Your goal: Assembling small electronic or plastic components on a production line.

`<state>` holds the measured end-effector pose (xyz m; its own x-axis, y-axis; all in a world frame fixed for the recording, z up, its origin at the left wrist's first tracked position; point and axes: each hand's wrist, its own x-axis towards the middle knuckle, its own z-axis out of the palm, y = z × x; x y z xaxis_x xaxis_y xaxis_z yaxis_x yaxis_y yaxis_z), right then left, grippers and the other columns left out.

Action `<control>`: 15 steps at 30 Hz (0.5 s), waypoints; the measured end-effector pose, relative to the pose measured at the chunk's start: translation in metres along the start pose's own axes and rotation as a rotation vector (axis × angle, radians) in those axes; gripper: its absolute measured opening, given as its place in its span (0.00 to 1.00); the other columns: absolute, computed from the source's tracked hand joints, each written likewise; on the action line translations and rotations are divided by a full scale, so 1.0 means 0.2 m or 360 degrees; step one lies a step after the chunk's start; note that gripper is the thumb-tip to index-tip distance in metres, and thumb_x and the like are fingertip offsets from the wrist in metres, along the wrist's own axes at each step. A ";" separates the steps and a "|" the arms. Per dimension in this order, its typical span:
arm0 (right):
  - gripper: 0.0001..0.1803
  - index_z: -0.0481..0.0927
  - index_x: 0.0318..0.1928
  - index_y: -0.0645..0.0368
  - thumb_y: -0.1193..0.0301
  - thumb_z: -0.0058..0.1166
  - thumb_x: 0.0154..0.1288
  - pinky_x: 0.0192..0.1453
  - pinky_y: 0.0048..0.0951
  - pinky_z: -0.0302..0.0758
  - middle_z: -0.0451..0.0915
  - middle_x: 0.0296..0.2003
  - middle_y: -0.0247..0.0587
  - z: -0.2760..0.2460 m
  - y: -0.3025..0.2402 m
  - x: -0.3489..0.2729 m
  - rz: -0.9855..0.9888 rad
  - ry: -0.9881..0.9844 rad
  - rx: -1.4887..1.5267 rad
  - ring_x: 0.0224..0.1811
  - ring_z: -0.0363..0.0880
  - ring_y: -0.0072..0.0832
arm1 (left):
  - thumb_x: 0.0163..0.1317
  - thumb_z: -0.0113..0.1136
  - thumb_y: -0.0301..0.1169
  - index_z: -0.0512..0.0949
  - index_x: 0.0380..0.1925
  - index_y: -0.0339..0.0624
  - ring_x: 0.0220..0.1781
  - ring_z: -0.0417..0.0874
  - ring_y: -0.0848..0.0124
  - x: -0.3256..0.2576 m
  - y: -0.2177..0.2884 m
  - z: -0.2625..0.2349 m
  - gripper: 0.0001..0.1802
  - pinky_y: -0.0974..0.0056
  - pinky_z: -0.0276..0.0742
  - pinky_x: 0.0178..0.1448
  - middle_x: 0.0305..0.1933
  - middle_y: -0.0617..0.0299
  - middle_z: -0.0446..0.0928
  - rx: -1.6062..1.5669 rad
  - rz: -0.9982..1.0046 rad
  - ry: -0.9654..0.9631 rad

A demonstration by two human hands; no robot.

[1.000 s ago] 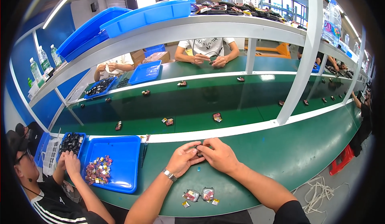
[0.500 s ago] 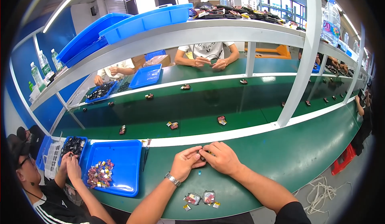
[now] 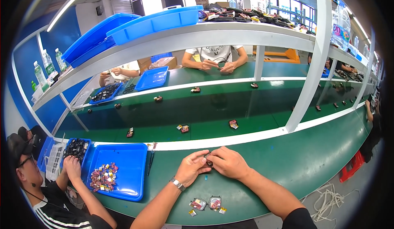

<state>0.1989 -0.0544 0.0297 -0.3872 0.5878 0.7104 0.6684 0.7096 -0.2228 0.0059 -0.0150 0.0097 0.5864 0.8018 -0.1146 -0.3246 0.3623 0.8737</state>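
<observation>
My left hand (image 3: 193,168) and my right hand (image 3: 230,163) meet over the green bench. Between their fingertips is a small dark casing (image 3: 209,160), mostly covered by the fingers; its inside is too small to make out. Just below lies a tiny blue piece (image 3: 206,177) on the bench top. Closer to me, two small open casings with reddish circuit boards, a left one (image 3: 198,204) and a right one (image 3: 215,202), lie side by side. Beside them are two silvery-yellow battery cells, one at the left (image 3: 192,213) and one at the right (image 3: 223,210).
A blue tray (image 3: 141,167) with a heap of small boards stands left, tweezers (image 3: 151,157) beside it. A co-worker (image 3: 30,179) sits at far left. Beyond a white rail (image 3: 188,143), small assemblies (image 3: 233,124) lie on a green belt. A shelf post (image 3: 310,65) rises at right.
My hands stay together round the small casing, with slight finger movement. The view has shifted a little, and the belt assemblies appear slightly further right. A far-left worker's hands have risen.
</observation>
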 end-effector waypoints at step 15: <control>0.11 0.77 0.39 0.55 0.76 0.57 0.52 0.46 0.34 0.75 0.74 0.40 0.35 -0.06 -0.01 0.00 0.0037 -0.0177 -0.0059 0.44 0.75 0.33 | 0.69 0.55 0.28 0.69 0.59 0.32 0.47 0.84 0.66 0.01 -0.02 0.01 0.21 0.63 0.85 0.51 0.49 0.54 0.79 0.0162 0.0059 0.0001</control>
<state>0.2051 -0.0600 0.0390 -0.4378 0.6448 0.6265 0.7003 0.6816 -0.2121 0.0101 -0.0166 0.0065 0.5751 0.8140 -0.0816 -0.2691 0.2824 0.9208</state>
